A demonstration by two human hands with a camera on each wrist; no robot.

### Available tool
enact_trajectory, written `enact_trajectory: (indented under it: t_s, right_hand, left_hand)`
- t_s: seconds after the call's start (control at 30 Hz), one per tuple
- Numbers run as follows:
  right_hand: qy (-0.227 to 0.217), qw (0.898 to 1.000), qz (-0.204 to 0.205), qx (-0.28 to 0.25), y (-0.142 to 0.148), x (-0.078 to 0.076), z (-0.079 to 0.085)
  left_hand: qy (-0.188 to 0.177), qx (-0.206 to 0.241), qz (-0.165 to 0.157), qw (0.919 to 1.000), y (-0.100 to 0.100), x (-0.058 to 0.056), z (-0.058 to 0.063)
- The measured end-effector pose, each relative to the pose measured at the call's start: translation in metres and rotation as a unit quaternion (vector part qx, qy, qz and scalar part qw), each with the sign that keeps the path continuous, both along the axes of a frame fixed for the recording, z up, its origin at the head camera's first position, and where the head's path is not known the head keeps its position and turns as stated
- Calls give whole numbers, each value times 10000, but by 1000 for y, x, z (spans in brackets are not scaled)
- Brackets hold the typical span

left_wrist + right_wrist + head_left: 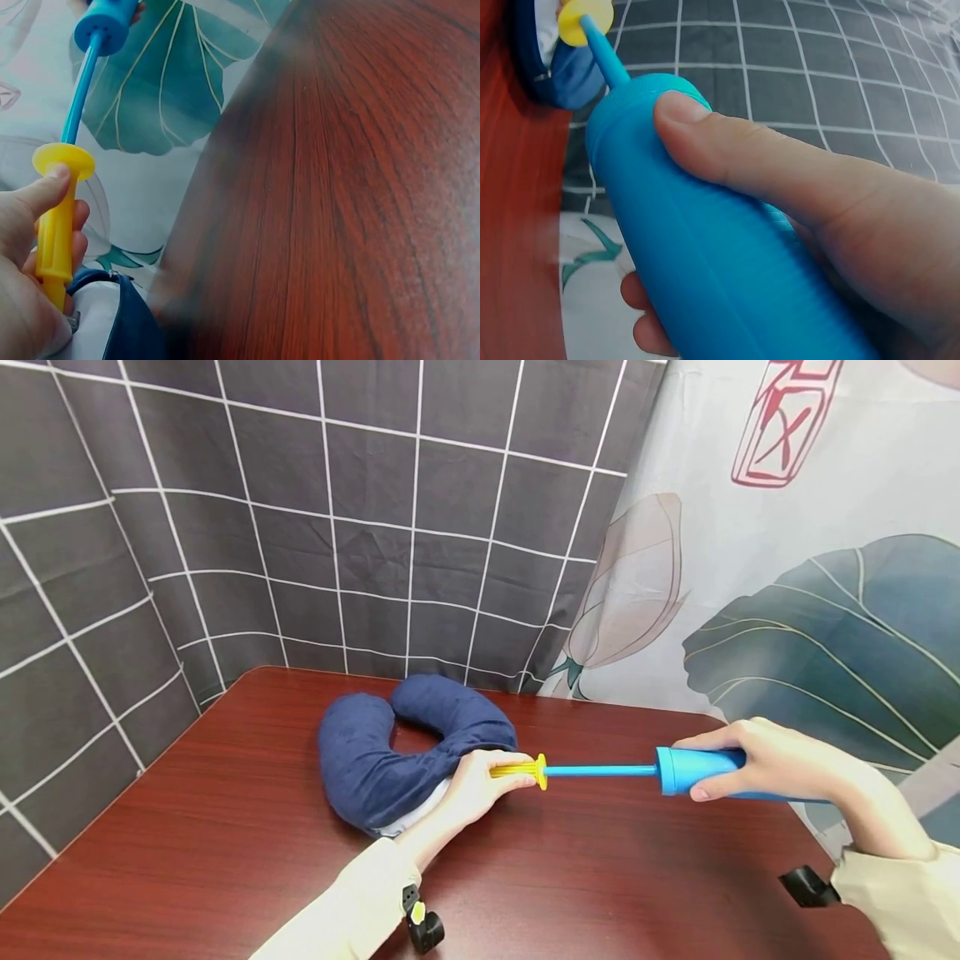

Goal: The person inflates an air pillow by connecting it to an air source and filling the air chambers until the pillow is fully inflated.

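A hand pump is held level above the table by both hands, its blue rod drawn out of the barrel. My left hand grips the ribbed yellow end piece, thumb against its round flange. My right hand is wrapped around the blue barrel, thumb on top near the end cap. Beside my left hand lies a navy U-shaped neck pillow with a pale underside. The yellow piece's narrow tip is close to the pillow; whether it touches it I cannot tell.
The reddish-brown wooden table runs under both hands. Behind it hangs a dark grey curtain with a white grid. At the right is a white cloth with leaf and flower prints.
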State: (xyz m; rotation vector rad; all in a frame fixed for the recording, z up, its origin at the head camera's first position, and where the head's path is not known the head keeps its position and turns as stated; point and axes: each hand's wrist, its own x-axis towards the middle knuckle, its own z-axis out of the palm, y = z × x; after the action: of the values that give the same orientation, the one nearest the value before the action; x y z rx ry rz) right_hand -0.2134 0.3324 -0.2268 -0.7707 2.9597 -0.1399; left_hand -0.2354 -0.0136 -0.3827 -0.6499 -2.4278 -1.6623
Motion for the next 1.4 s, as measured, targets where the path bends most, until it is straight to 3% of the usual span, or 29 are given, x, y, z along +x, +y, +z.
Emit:
enact_trajectory:
  t_s: [0.47, 0.67, 0.87, 1.0, 1.4]
  right_hand:
    - [25, 9994, 345, -5, -50, -11, -12]
    - [59, 9990, 448, 52, -72, -17, -19]
    - [-52, 9985, 540, 38, -92, -25, -31]
    - [2, 9979, 642, -32, -104, -29, -40]
    - [200, 9978, 611, -161, -114, -25, -51]
  left_hand:
    - [-155, 187, 52, 9997, -2, -1, -1]
    - [-17, 211, 54, 9998, 0, -1, 1]
    - [-261, 260, 125, 9992, 2, 0, 1]
    - [-225, 195, 182, 9994, 2, 0, 3]
    - [-73, -111, -43, 9999, 1, 3, 6]
